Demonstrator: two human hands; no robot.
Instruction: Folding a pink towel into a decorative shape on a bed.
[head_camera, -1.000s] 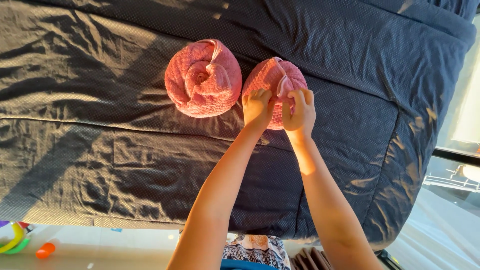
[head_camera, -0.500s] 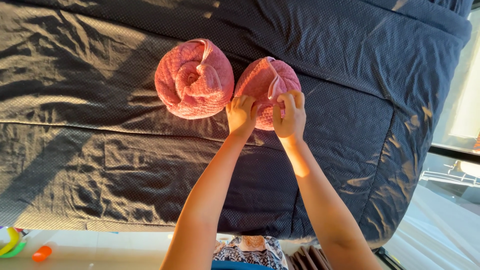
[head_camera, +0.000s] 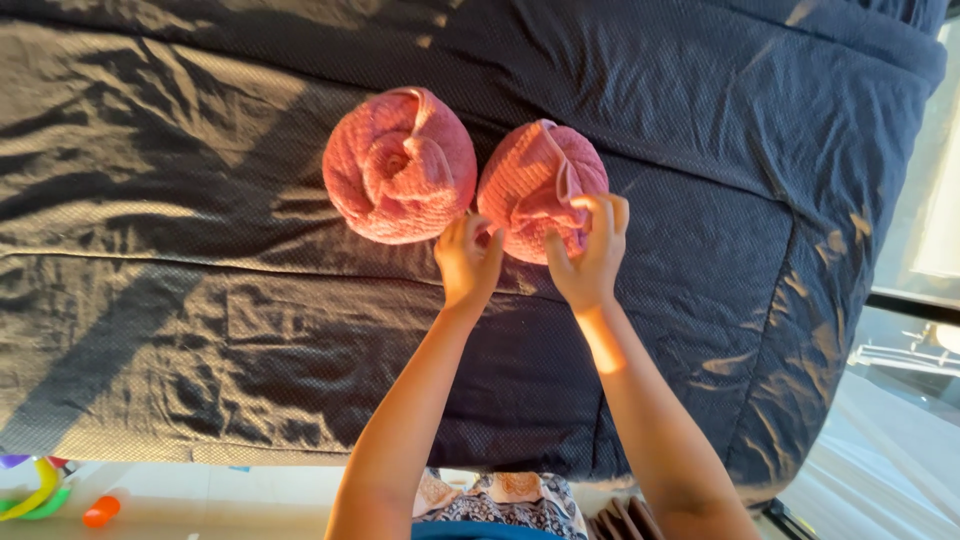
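Two pink towels rolled into round bundles lie side by side on a dark quilted bed cover (head_camera: 200, 300). The left bundle (head_camera: 398, 165) lies untouched, its spiral facing up. Both of my hands work on the right bundle (head_camera: 535, 175). My left hand (head_camera: 467, 262) pinches its lower left edge, fingertips where the two bundles meet. My right hand (head_camera: 590, 255) grips the bundle's lower right side, fingers curled over a loose flap of cloth.
The bed's near edge runs along the bottom, with a light floor below it. Coloured toys (head_camera: 40, 490) lie on the floor at the bottom left. A window and a metal rack (head_camera: 900, 355) are at the right. Patterned clothing (head_camera: 500, 495) shows between my arms.
The view has shifted, so both bundles sit a little lower and to the right in frame. My hands stay on the right bundle, the fingers working along its lower edge.
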